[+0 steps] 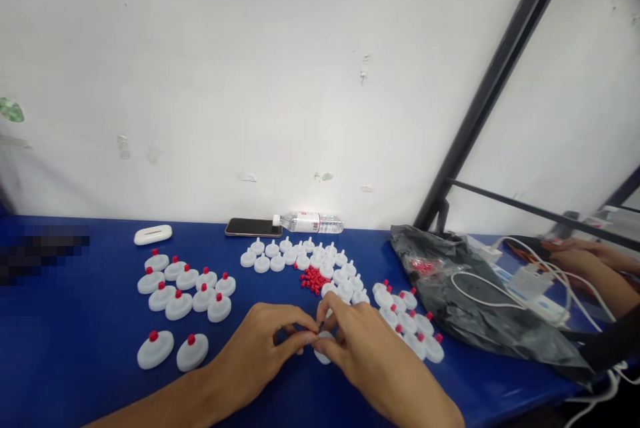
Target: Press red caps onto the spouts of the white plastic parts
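My left hand (267, 341) and my right hand (357, 345) meet low in the middle of the blue table (75, 321). Both pinch one white round cap (323, 346) between their fingertips. Just beyond lies a small pile of red plugs (313, 279) and a group of plain white caps (300, 256). White caps with red plugs fitted lie in a cluster at the left (185, 288). Two more plugged caps (173, 349) sit nearer me. Another plugged-cap group (410, 321) lies to the right of my right hand.
A phone (253, 227), a water bottle on its side (310, 222) and a white case (153, 235) lie near the wall. A black plastic bag (475, 295), white cables and a power strip (530, 288) fill the right. Another person's hands (585, 258) are at far right.
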The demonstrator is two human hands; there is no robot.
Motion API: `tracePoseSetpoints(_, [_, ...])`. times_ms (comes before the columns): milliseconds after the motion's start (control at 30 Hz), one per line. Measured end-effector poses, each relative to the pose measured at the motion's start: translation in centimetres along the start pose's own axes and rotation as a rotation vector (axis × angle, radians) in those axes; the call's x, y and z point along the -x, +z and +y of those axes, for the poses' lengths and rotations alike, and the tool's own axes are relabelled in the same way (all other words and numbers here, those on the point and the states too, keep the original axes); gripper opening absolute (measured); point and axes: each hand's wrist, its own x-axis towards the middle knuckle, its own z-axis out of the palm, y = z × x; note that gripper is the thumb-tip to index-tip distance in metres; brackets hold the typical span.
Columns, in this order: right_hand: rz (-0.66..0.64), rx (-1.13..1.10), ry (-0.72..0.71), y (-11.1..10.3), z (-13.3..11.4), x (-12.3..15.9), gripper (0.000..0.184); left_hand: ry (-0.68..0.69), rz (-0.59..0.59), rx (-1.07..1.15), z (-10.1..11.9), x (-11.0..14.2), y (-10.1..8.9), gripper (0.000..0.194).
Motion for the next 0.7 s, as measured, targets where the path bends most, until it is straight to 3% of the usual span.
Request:
tracePoseSetpoints(167, [-0.047,-0.049,-0.077,-0.1,0.9,0.2,0.058,-0.017,-0.014,-0.013,-0.1,0.0,0.1,0.013])
tracePoseSetpoints(367, [0.005,-0.007,-0.172,-0.9,0.6,-0.1,0.053,-0.127,0.024,0.223,-0.4,-0.1,0.0,0.011])
tracePoseSetpoints(500, [0.053,-0.019,-0.207,-1.6,0.2,-0.1,0.059,-0.198,0.044,0.474,-0.6,-0.4,-0.2,0.042])
tracePoseSetpoints(600, [0.046,-0.089,-0.223,-2.1,-0.1,0.0,0.064,-0.183,-0.028,0.553,-0.5,-0.4,-0.6,0.069])
tracePoseSetpoints(700, [0.009,-0.16,-0.268,-2.2,-0.6,0.1,0.067,-0.128,-0.215,0.61,-0.3,-0.4,-1.3,0.064])
